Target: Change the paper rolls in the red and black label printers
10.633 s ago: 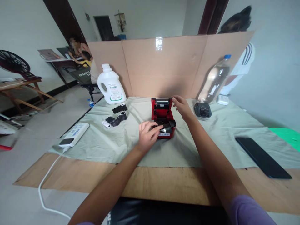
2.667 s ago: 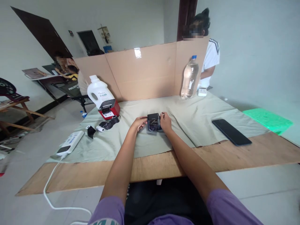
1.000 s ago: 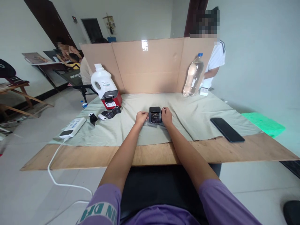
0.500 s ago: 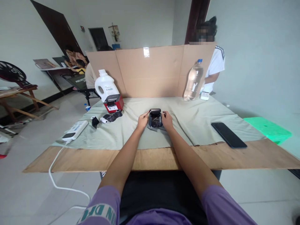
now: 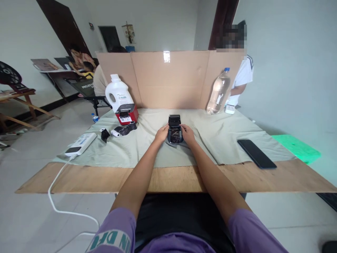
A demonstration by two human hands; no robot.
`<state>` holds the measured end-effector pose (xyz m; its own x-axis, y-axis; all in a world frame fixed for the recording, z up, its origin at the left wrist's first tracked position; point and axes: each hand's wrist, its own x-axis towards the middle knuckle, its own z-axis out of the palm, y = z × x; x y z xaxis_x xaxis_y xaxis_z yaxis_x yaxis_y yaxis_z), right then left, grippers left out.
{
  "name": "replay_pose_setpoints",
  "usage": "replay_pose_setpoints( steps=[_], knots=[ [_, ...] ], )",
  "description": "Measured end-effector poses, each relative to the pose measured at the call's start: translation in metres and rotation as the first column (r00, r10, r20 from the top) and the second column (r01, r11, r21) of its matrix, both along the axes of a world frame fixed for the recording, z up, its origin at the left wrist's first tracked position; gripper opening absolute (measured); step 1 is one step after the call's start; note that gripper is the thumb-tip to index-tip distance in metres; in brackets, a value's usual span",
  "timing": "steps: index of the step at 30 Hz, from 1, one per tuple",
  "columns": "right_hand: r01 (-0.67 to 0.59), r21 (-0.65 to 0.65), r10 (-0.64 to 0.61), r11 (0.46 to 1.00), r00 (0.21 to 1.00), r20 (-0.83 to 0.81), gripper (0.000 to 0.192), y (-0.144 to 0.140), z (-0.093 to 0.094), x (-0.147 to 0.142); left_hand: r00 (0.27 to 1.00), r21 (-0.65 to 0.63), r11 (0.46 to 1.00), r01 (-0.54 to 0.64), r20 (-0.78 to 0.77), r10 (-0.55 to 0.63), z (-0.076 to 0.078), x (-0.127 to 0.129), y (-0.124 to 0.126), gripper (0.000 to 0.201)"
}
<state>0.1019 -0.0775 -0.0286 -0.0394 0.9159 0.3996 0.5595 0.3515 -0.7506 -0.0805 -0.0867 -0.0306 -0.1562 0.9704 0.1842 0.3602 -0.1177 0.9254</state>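
Observation:
A small black device with a hinged lid (image 5: pixel 174 135) stands on the cloth in front of me, its lid swung up and back. Dark, marbled-looking material shows inside its open body. My left hand (image 5: pixel 162 134) grips the device's left side, fingers closed on the edge. On the opposite side, my right hand (image 5: pixel 187 134) pinches the right edge near the hinge. Parts of the fingertips are hidden against the device.
Left on the cloth (image 5: pixel 147 147) are dark rolls (image 5: pixel 127 129), a white power strip (image 5: pixel 81 144) and a white jug (image 5: pixel 120 93) by a red box (image 5: pixel 133 115). A phone (image 5: pixel 256 153) lies right. Behind stand a bottle (image 5: pixel 219 91) and cardboard panel (image 5: pixel 168 80); a person (image 5: pixel 240 79) is beyond.
The device's lid has swung further up and back, so its dark face now stands above the body. Both hands stay at its sides; the view has shifted slightly.

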Motion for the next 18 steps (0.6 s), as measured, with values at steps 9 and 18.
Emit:
replay_pose_setpoints(
  steps=[9, 18],
  knots=[
    [-0.104, -0.235, 0.208, 0.966, 0.855, 0.475, 0.015, 0.046, 0.055, -0.017, 0.996, 0.051, 0.998, -0.025, -0.089, 0.030, 0.003, 0.005, -0.020, 0.036],
    [-0.089, -0.318, 0.273, 0.944, 0.752, 0.600, 0.024, 0.055, 0.087, -0.037, 1.000, 0.087, 0.996, -0.022, 0.003, 0.022, 0.002, 0.005, -0.019, 0.036]
  ],
)
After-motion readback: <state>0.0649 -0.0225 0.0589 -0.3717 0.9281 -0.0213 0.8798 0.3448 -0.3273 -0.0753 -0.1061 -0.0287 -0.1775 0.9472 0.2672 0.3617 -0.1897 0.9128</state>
